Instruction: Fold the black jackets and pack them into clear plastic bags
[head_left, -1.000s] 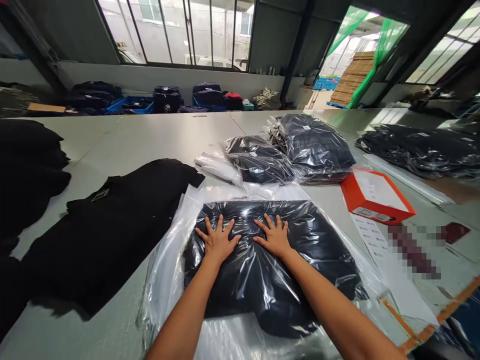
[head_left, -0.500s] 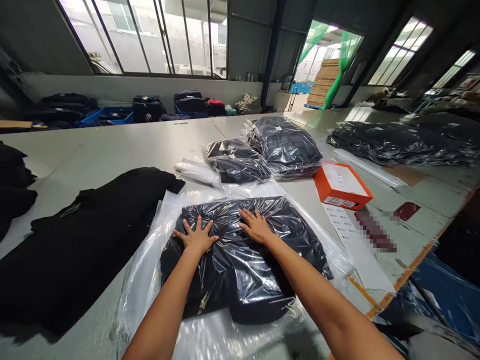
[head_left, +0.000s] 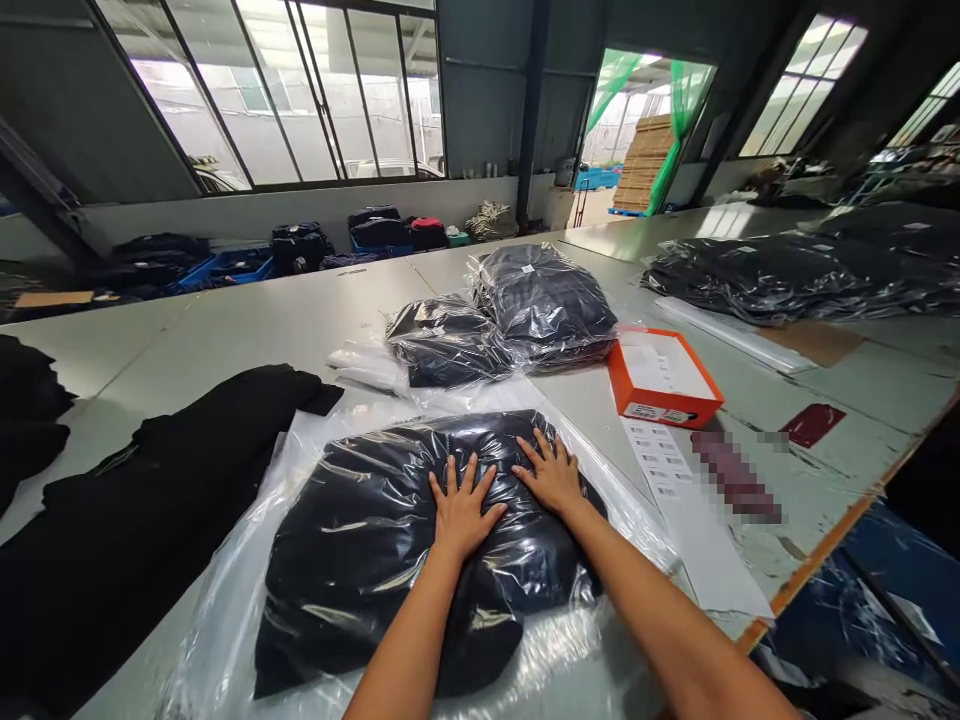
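Observation:
A folded black garment in a clear plastic bag (head_left: 352, 540) lies in front of me on a stack of clear plastic bags (head_left: 240, 570). My left hand (head_left: 461, 508) rests flat near its middle, fingers spread, pressing creases into the film. To the right, my right hand (head_left: 553, 475) lies on the upper right part of the same bag, also with spread fingers. Neither hand grips anything. On the left lies a loose black garment (head_left: 172, 470), unbagged. Behind the bag sit a smaller bagged black bundle (head_left: 450, 345) and a taller pile of bagged garments (head_left: 551, 305).
An orange box (head_left: 664, 385) stands right of the bagged garment, beside a sheet of barcode labels (head_left: 667, 470) and a dark red card (head_left: 812, 425). More bagged garments (head_left: 795, 275) cover the far right. The table's wooden edge (head_left: 832, 550) runs along the right.
Both hands have moved right across the bagged garment, still spread flat on it. The garment appears turned slightly, its left part now reaching nearer to me. The camera view has shifted a little.

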